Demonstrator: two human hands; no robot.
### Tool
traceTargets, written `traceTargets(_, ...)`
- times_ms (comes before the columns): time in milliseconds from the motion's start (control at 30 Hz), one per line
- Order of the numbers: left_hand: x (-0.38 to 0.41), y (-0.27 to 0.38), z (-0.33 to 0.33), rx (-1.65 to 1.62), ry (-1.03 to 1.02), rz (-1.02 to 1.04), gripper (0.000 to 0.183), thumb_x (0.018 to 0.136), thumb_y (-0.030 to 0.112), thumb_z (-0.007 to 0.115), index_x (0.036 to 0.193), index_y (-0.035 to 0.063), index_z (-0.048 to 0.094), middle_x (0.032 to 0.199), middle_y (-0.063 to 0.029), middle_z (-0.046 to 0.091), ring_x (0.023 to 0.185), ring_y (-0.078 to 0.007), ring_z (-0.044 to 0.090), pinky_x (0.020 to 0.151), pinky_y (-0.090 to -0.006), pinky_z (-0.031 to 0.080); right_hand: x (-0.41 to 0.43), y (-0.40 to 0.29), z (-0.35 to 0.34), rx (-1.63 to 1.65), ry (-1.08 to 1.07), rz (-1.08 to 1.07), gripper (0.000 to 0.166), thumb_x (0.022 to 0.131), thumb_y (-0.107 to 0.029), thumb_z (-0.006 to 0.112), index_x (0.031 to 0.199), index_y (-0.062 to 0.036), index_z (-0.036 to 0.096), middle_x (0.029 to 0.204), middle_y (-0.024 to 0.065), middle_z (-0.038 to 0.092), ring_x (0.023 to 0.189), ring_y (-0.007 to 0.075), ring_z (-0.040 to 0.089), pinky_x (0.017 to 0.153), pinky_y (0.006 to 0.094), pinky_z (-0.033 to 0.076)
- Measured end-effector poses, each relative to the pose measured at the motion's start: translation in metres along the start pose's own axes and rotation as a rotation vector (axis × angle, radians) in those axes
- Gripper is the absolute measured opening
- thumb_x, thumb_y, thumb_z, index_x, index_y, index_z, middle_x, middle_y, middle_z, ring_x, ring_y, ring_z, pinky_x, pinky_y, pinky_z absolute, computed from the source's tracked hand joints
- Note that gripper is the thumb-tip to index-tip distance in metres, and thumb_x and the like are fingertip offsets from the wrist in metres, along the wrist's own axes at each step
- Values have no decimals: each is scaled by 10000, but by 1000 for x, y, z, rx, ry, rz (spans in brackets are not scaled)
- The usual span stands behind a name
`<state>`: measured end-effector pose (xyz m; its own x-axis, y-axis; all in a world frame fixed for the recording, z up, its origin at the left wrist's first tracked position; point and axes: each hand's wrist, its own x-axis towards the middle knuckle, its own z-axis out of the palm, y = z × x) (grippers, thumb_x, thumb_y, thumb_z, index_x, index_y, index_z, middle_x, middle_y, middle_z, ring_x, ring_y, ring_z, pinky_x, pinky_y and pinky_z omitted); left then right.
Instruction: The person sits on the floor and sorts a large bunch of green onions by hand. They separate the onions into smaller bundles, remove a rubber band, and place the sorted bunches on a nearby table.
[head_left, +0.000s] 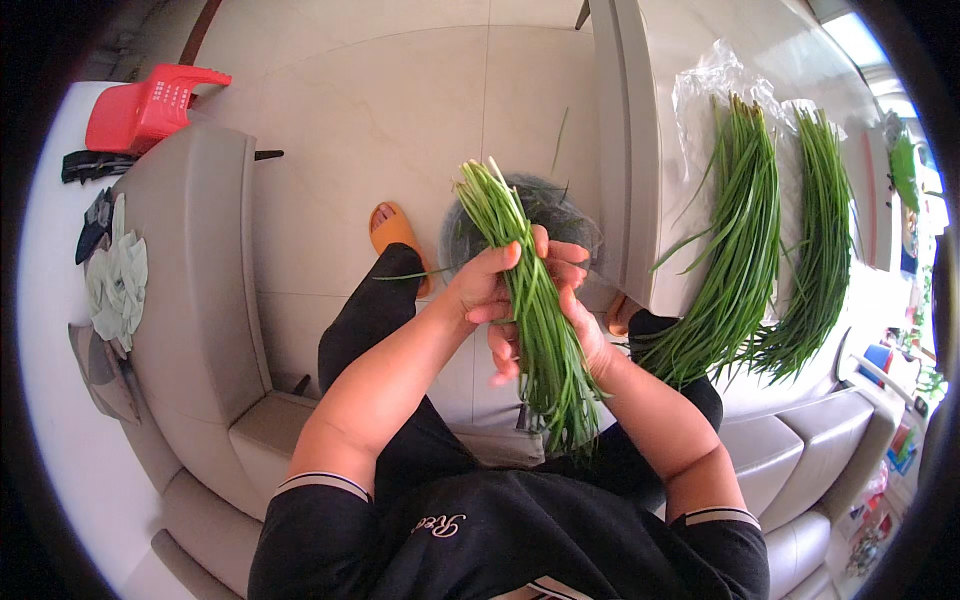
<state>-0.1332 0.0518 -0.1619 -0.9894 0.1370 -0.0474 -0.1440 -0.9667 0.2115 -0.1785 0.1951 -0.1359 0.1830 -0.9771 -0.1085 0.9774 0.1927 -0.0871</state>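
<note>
A bunch of green garlic chives (551, 345) slants across the middle of the view, its pale cut ends towards the top. My left hand (487, 289) grips it from the left, the thumb lying across the stems and some fingers showing beneath. From the right, my right hand (574, 289) is closed around the same bunch, fingers curled at the stems. Behind the pale ends stands a round bin with a clear plastic liner (457, 240), partly hidden, with dark green scraps in it. A loose leaf sticks out to the left of my left wrist.
On the table (641, 187) at right, a large pile of chives (739, 225) and a second pile (821, 225) lie on clear plastic (694, 97). A grey sofa (202, 262) runs along the left, with a red plastic stool (142, 112) beyond. An orange slipper (391, 225) is on the tiled floor.
</note>
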Motion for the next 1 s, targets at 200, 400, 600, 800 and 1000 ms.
traceTargets(200, -16, 20, -12, -19, 217, 107, 274, 838, 243, 644, 1028, 77, 535, 1025, -146, 635, 891, -261, 642, 862, -428, 507, -6, -36, 2, -516, 430, 4, 746, 891, -645, 308, 1252, -14, 474, 1162, 157, 563, 1071, 222, 541, 948, 371, 404)
traceTargets(400, -20, 9, 4, 267, 555, -70, 317, 824, 252, 668, 1028, 36, 557, 917, -104, 630, 854, -223, 640, 815, -375, 532, 4, -50, 4, -969, 778, -408, 283, 881, -228, 617, 1014, 18, 573, 830, 37, 581, 750, 104, 554, 695, 251, 478)
traceTargets(600, -20, 12, 6, 341, 531, -72, 364, 807, 216, 692, 1070, 17, 536, 920, -93, 618, 832, -208, 639, 777, -339, 542, 13, -52, 8, -832, 784, -341, 207, 860, -186, 645, 934, 0, 589, 769, 34, 596, 668, 93, 553, 609, 237, 470)
traceTargets(800, -20, 12, 8, 424, 514, -56, 412, 777, 138, 694, 1132, 30, 516, 997, -85, 604, 862, -192, 623, 789, -327, 527, 16, -50, 1, -830, 813, -257, 180, 837, -180, 647, 855, -9, 598, 746, 29, 608, 668, 94, 560, 594, 225, 440)
traceTargets(1000, -24, 18, 2, 439, 568, -56, 324, 795, 153, 630, 1089, 32, 563, 961, -75, 617, 842, -180, 604, 774, -336, 512, 15, -54, -8, -810, 865, -335, 117, 838, -148, 625, 792, -44, 600, 733, 22, 612, 631, 83, 536, 567, 222, 405)
